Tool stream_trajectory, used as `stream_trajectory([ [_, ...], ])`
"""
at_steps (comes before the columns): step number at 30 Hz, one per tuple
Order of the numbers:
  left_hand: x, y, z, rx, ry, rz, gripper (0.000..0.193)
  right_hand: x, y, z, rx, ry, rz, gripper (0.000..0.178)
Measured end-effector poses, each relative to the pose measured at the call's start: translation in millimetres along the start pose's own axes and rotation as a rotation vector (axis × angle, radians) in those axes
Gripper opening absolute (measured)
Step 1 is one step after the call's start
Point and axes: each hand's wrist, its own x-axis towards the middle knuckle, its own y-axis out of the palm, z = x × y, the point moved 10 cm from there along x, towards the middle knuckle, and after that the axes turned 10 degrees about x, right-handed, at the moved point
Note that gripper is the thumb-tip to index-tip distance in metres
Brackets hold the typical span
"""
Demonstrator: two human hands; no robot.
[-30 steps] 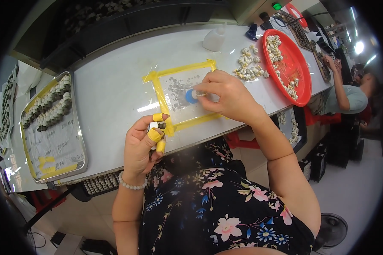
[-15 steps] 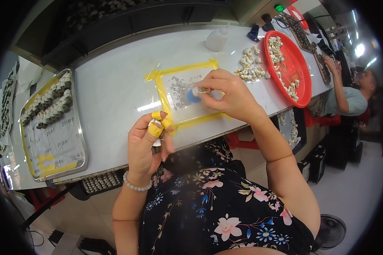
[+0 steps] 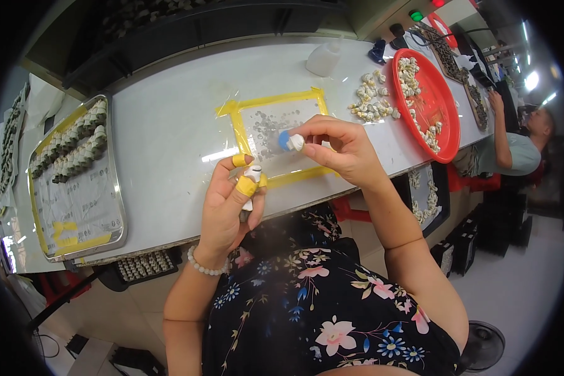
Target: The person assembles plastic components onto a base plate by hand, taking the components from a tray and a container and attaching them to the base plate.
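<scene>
My left hand (image 3: 227,200), with yellow tape wrapped on its fingertips, is closed around a small white figurine part (image 3: 252,172) with a dark grey lower end. Just right of it, my right hand (image 3: 344,147) pinches a small white rounded piece (image 3: 296,143) between thumb and fingers. That piece appears in front of a round blue spot (image 3: 284,139) on a clear sheet (image 3: 272,153) framed with yellow tape and dotted with grey marks. Whether the piece touches the sheet I cannot tell.
Loose white pieces (image 3: 373,103) lie beside a red oval tray (image 3: 442,106) holding more. A white squeeze bottle (image 3: 323,59) stands behind. At left, a metal tray (image 3: 116,213) carries rows of white-and-grey parts. Another person (image 3: 520,147) works at far right.
My left hand has risen slightly and moved right, and more of its white part shows. The right hand has turned and drawn a little right, bringing its white piece into plainer sight.
</scene>
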Motion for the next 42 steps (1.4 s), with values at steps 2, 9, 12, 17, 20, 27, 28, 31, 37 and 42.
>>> stream_trajectory([
  [2, 0.9, -7.0, 4.2, -0.005, 0.021, -0.004, 0.035, -1.8, 6.1, -4.0, 0.049, 0.035, 0.025, 0.024],
  [9, -2.1, -8.6, -1.8, 0.140, 0.137, -0.073, 0.027, -5.1, 21.9, 2.4, 0.107, 0.038, 0.071, 0.022],
  [12, -2.7, -6.0, -1.8, 0.205, 0.170, -0.051, 0.029, -5.2, 28.8, 12.0, 0.000, -0.014, 0.121, 0.022],
  [17, -3.3, -4.9, 0.5, 0.190, 0.169, -0.046, 0.032, -5.8, 27.0, 17.5, -0.088, -0.063, 0.112, 0.022],
  [20, -3.9, -3.0, -0.2, 0.198, 0.176, -0.033, 0.036, -6.5, 29.0, 20.0, -0.106, -0.078, 0.124, 0.023],
  [27, -6.4, -0.8, 1.8, 0.296, 0.175, -0.064, 0.038, -9.0, 33.1, 22.9, -0.261, -0.175, 0.226, 0.027],
  [28, -6.3, -0.8, 2.2, 0.294, 0.173, -0.063, 0.038, -9.3, 34.1, 20.7, -0.260, -0.159, 0.244, 0.028],
  [31, -6.9, 1.0, 3.4, 0.356, 0.180, -0.071, 0.038, -11.4, 35.6, 17.3, -0.252, -0.150, 0.265, 0.029],
  [37, -9.1, 4.7, 6.0, 0.428, 0.169, -0.018, 0.039, -16.2, 34.6, 9.6, -0.212, -0.146, 0.279, 0.028],
  [42, -3.3, 9.2, 7.4, 0.353, 0.019, 0.060, 0.035, -24.0, 27.5, -2.6, -0.044, -0.026, 0.236, 0.027],
])
